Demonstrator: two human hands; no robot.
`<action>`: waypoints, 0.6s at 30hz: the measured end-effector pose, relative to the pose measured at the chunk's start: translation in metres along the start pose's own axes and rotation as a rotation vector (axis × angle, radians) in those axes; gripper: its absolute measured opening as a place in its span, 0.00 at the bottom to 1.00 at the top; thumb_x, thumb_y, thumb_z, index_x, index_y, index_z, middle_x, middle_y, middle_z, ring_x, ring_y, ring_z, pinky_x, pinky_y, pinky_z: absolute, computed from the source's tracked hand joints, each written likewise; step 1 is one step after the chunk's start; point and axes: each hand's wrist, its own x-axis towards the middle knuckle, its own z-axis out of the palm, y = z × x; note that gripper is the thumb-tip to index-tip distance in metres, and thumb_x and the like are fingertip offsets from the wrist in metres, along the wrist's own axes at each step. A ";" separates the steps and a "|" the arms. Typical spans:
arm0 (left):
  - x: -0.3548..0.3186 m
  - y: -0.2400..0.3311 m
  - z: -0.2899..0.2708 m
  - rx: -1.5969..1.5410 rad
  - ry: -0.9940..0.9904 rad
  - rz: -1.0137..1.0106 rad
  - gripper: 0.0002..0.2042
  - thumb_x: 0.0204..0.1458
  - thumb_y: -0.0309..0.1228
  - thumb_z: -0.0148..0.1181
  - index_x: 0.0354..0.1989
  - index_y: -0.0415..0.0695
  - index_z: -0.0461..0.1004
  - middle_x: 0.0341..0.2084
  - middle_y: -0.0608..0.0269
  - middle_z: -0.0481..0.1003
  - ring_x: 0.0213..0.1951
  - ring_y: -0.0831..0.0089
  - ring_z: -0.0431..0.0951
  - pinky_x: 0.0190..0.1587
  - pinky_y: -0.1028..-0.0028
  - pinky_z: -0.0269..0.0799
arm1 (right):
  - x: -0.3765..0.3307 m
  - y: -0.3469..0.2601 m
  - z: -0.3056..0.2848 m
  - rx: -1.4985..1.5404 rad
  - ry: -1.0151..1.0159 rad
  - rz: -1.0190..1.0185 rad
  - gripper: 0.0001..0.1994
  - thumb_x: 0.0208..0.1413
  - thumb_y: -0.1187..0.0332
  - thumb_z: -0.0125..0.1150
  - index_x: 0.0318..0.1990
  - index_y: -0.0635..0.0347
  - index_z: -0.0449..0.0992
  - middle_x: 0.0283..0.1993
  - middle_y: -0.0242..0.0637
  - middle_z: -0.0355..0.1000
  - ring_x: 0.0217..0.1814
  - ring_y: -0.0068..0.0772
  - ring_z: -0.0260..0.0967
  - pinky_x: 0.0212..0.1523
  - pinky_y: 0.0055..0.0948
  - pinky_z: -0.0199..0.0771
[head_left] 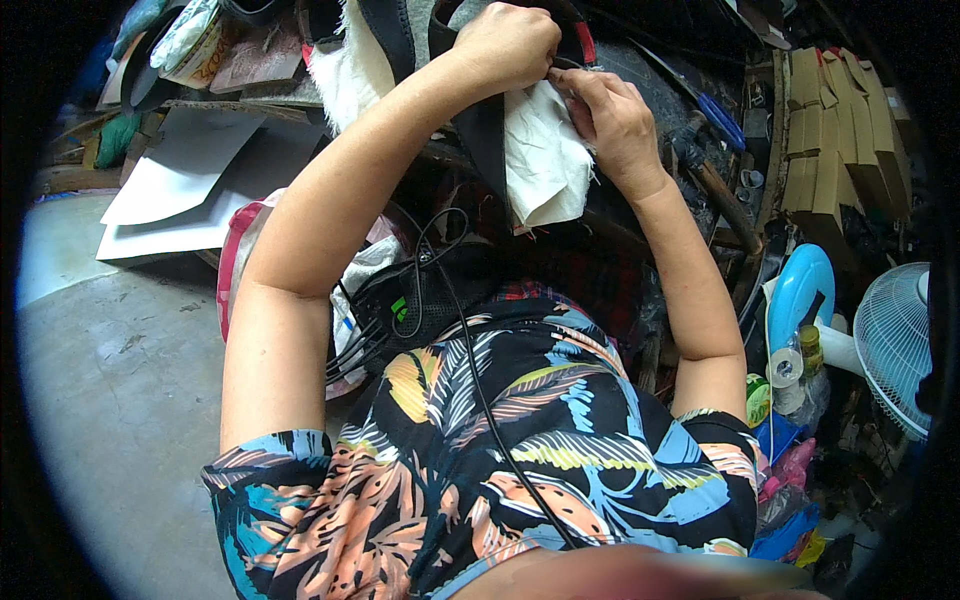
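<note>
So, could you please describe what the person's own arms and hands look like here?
Both arms are bare from the short sleeves down. The sleeves belong to a dark shirt printed with orange, blue and yellow leaves. The left hand and right hand wear no gloves; no rings or watch show.

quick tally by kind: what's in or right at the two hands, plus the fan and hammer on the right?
Hands: 2, left hand and right hand, both gripping at the work
White cloth pieces: 1, white cloth
Black strips: 1, black strip
Hammers: 1, hammer
Fans: 1, white fan
Total: 6
</note>
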 end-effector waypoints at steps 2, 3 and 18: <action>0.001 -0.001 0.006 -0.015 0.046 -0.005 0.08 0.46 0.31 0.59 0.28 0.42 0.82 0.31 0.50 0.79 0.36 0.51 0.81 0.41 0.56 0.76 | 0.001 -0.002 -0.004 -0.030 -0.058 -0.036 0.17 0.51 0.76 0.66 0.49 0.53 0.74 0.41 0.33 0.80 0.46 0.37 0.78 0.47 0.35 0.75; 0.001 -0.002 0.008 -0.023 0.068 -0.006 0.08 0.46 0.31 0.59 0.28 0.41 0.82 0.31 0.50 0.79 0.36 0.50 0.81 0.41 0.56 0.76 | 0.002 -0.002 -0.006 -0.036 -0.064 -0.052 0.17 0.51 0.76 0.66 0.49 0.53 0.74 0.40 0.33 0.80 0.45 0.37 0.78 0.46 0.35 0.75; -0.003 0.009 0.010 0.010 0.102 -0.015 0.07 0.45 0.31 0.64 0.32 0.51 0.85 0.29 0.56 0.82 0.34 0.58 0.84 0.40 0.63 0.80 | 0.011 0.008 -0.019 0.486 0.004 0.328 0.19 0.50 0.73 0.68 0.50 0.52 0.71 0.40 0.31 0.78 0.45 0.40 0.77 0.54 0.37 0.74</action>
